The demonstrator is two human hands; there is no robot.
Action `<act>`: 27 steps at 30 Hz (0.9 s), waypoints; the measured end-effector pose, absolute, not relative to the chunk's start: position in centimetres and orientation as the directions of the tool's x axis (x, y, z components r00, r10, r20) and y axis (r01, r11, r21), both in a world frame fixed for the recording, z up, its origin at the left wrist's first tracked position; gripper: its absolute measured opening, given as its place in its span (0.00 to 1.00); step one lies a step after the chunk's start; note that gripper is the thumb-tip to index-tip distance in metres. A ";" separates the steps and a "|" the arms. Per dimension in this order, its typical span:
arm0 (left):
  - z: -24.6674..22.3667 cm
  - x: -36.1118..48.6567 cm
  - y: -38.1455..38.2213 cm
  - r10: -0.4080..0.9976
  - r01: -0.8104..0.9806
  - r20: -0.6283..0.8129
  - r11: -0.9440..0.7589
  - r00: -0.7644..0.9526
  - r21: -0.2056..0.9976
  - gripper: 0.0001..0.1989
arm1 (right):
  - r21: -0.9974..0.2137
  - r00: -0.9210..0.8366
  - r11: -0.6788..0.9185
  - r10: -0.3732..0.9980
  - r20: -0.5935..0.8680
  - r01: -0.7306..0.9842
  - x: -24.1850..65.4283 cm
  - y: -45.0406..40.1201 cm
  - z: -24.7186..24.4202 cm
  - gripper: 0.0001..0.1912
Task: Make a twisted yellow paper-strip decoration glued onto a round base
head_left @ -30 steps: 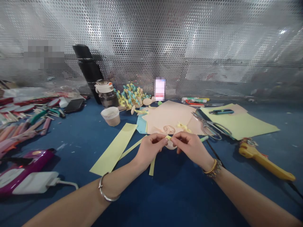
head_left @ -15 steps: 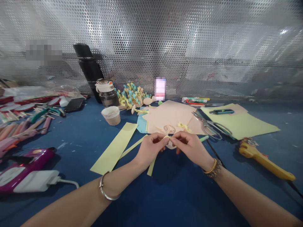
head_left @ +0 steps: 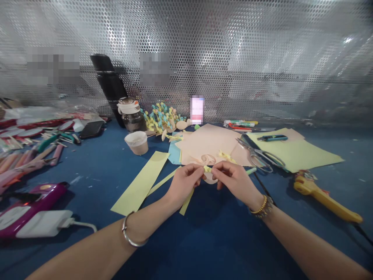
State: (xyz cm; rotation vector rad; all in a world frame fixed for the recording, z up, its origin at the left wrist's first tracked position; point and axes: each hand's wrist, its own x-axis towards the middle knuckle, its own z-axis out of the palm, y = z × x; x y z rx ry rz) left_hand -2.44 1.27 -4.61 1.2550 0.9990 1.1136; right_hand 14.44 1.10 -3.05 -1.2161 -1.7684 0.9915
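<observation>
One yellow paper strip (head_left: 207,169) is clamped between the fingers of the left hand (head_left: 186,181) and right hand (head_left: 232,177), over the surface (head_left: 227,241). The tail's (head_left: 187,203) long axis points down-left, toward the wearer, tilting further left than one second ago. The left hand obscures the strip's middle. Pink paper (head_left: 212,140) and scissors (head_left: 252,151) lie beyond.

2 hands (head_left: 185,182) (head_left: 234,181) — 1 wide yellow strip (head_left: 142,181), 1 scissors (head_left: 251,149) — 1 white cup (head_left: 136,145), 1 tall black bottle (head_left: 108,82).
</observation>
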 end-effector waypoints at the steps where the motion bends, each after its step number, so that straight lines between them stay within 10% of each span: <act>1: -4.6 -2.5 1.3 0.981 -0.072 0.033 -0.019 0.189 0.997 0.12 | -0.898 -0.264 0.245 0.953 0.152 0.367 14.4 1.1 -3.1 0.11; 27: -3.7 -2.3 0.8 0.984 0.060 0.107 -0.116 0.140 0.991 0.09 | -0.886 -0.279 0.252 0.949 0.147 0.389 14.0 0.7 -2.7 0.10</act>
